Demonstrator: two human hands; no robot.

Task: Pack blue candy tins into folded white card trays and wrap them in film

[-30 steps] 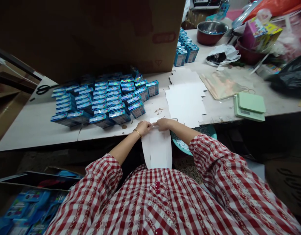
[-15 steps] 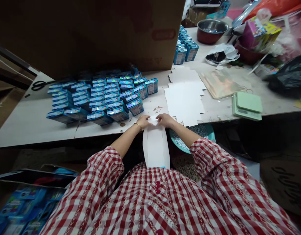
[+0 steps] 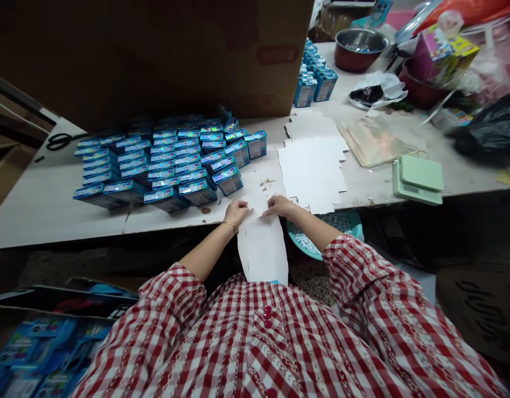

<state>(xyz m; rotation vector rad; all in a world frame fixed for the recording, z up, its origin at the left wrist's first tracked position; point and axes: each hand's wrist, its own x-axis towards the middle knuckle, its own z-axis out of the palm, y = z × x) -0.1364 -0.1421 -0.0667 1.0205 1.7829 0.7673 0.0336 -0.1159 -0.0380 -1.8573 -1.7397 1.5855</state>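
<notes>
White card (image 3: 263, 251), centre: its far end lies at the front edge of the table (image 3: 43, 204), and its near end reaches the checked shirt (image 3: 221, 342). The left hand (image 3: 237, 213) (a thin bracelet (image 3: 230, 225) at its wrist) is at the card's left side, fingers bent inward; whether they pinch it cannot be told. The right hand (image 3: 278, 207) has its fingertips at the card's right side; their grip is likewise unclear. Left of the card, blue boxes (image 3: 196, 190) stand in rows; right, white sheets (image 3: 310, 166) lie in a pile near a green scale (image 3: 422, 172).
</notes>
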